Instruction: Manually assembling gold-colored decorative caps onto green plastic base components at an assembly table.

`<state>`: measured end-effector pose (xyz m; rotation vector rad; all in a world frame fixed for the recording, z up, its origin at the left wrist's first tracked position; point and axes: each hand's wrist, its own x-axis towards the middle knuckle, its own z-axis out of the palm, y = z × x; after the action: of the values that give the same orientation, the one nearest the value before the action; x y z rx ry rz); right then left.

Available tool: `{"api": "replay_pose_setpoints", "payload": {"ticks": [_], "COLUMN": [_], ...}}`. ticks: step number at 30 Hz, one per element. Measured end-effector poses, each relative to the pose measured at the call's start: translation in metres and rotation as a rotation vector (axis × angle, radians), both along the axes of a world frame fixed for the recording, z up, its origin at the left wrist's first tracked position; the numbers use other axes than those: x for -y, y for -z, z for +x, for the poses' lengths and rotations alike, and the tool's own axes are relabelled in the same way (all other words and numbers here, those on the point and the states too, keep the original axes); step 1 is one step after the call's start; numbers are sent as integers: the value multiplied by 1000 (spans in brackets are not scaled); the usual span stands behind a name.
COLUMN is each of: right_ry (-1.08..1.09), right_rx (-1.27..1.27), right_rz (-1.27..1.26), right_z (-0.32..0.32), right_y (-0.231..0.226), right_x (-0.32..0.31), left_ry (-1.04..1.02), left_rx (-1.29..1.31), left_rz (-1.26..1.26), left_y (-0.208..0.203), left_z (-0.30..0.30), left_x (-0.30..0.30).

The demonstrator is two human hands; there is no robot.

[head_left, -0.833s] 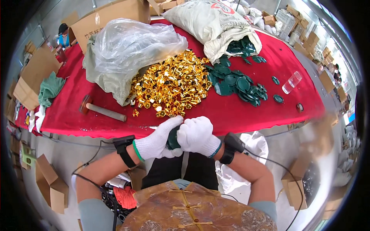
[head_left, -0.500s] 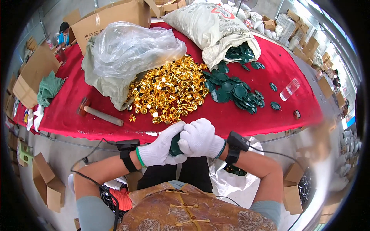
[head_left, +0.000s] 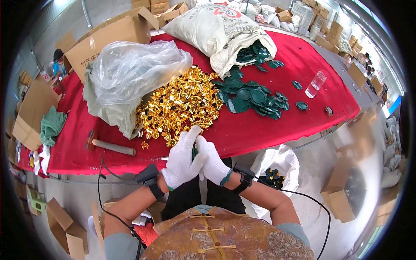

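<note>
My left hand (head_left: 181,157) and my right hand (head_left: 211,161), both in white knit gloves, meet at the near edge of the red-covered table. Between them is a dark green disc (head_left: 194,151), seen nearly edge-on and mostly hidden by the gloved fingers. Both hands are closed around it. Just beyond my fingers lies a heap of shiny gold-coloured fittings (head_left: 180,108). To its right, dark green discs (head_left: 251,96) spread out from the mouth of a white woven sack (head_left: 206,37).
A wooden-handled hammer (head_left: 113,147) lies left, below a clear plastic bag (head_left: 134,71) and cardboard box (head_left: 108,43). Toward the right stand a drinking glass (head_left: 315,84) and a small round item (head_left: 329,111). A white bag (head_left: 288,162) holding green-and-gold pieces sits below the table edge.
My hands have turned, with the left fingers now pointing up and forward, and the disc between them shows edge-on. The whole view has shifted, revealing more of the white bag below.
</note>
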<state>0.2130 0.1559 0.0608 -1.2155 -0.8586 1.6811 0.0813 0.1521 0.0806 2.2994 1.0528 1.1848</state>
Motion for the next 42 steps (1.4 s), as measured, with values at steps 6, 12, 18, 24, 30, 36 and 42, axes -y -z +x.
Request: {"api": "replay_pose_setpoints", "payload": {"ticks": [6, 12, 18, 24, 30, 36, 42], "right_ry": [222, 250, 294, 287, 223, 171, 8], "right_rx": [682, 726, 708, 721, 665, 663, 300], "right_rz": [941, 1258, 1282, 1280, 1209, 1151, 210], "right_z": [10, 12, 6, 6, 5, -4, -5], "right_y": [3, -6, -3, -5, -3, 8, 33], "right_x": [6, 8, 12, 15, 24, 40, 47], "left_ry": [31, 233, -51, -119, -151, 4, 93], "left_rx": [259, 1040, 657, 573, 381, 184, 73], "left_rz": [-259, -550, -315, -212, -84, 122, -34], "left_y": [-5, -14, 0, 4, 7, 29, 36], "left_z": [6, 23, 19, 17, 5, -23, -15], "left_x": [28, 40, 44, 47, 44, 36, 26]}}
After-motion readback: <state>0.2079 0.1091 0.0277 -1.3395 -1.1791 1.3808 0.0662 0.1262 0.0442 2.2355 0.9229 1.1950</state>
